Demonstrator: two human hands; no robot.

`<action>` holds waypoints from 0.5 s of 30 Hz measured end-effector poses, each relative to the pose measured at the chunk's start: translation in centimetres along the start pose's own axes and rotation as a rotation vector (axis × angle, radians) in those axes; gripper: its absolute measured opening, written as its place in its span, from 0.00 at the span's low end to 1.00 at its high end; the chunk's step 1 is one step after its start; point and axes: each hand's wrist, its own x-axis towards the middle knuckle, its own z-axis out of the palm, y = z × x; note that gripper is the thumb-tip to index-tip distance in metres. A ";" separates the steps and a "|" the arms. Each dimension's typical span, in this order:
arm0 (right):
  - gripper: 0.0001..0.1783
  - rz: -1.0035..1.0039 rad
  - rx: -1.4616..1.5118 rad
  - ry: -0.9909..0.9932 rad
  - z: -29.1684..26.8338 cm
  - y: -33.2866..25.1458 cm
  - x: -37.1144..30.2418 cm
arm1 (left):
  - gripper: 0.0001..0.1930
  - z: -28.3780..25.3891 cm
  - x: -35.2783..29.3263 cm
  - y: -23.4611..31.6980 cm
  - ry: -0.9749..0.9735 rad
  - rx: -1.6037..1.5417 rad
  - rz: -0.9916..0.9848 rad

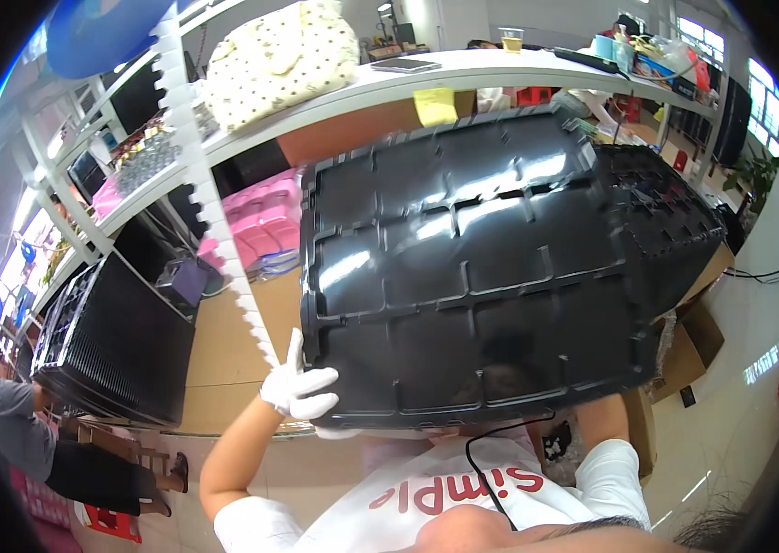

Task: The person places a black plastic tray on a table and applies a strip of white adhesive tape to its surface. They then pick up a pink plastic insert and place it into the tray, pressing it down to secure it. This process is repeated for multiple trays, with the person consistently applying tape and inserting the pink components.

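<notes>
A large glossy black moulded plastic tray [472, 304], with raised ribs and notched edges, is held tilted in front of me. My left hand [304, 389], in a white glove, grips its lower left corner, the thumb pointing up along the side edge and the fingers closed over the near edge. My right forearm reaches up to the tray's lower right side; the tray hides that hand and its fingers. Just behind the tray on the right sits a box-shaped pile of black plastic pieces [661, 212] with notched edges.
A white shelf [463, 78] carries a spotted bag [283, 60], a phone and a cup. Pink moulded pieces [263, 217] lie beneath it. Stacked black trays [118, 341] stand at left, near another person [21, 419]. Cardboard boxes [689, 355] are at right.
</notes>
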 end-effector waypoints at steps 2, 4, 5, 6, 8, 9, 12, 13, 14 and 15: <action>0.29 0.150 0.060 -0.013 1.1 4.9 -0.8 | 0.24 -0.6 -2.6 2.0 -0.052 -0.039 -0.196; 0.29 0.291 0.138 -0.021 2.0 10.3 -1.5 | 0.26 -1.8 -2.5 4.1 -0.052 0.049 -0.193; 0.29 0.328 0.170 0.000 2.0 11.9 -2.0 | 0.29 -1.7 -2.5 3.8 -0.032 0.045 -0.221; 0.29 0.381 0.231 -0.002 2.4 14.5 -2.0 | 0.32 -2.1 -3.1 4.4 -0.037 0.065 -0.273; 0.29 0.426 0.301 0.046 2.0 17.0 -2.8 | 0.36 -1.3 -6.5 4.4 -0.053 -0.007 -0.462; 0.29 0.453 0.346 0.051 2.0 18.7 -2.6 | 0.36 -1.4 -7.5 4.9 -0.034 -0.010 -0.529; 0.29 0.483 0.443 0.062 2.1 21.2 -2.7 | 0.31 -1.4 -9.2 6.1 -0.021 -0.015 -0.689; 0.29 0.481 0.464 0.071 1.8 21.7 -2.7 | 0.30 -1.3 -9.1 5.9 -0.072 -0.001 -0.730; 0.29 0.478 0.475 0.083 1.6 22.0 -2.6 | 0.30 -1.5 -8.8 5.7 -0.125 0.014 -0.770; 0.29 0.477 0.491 0.086 1.4 22.3 -2.6 | 0.29 -1.5 -8.5 5.8 -0.175 0.036 -0.816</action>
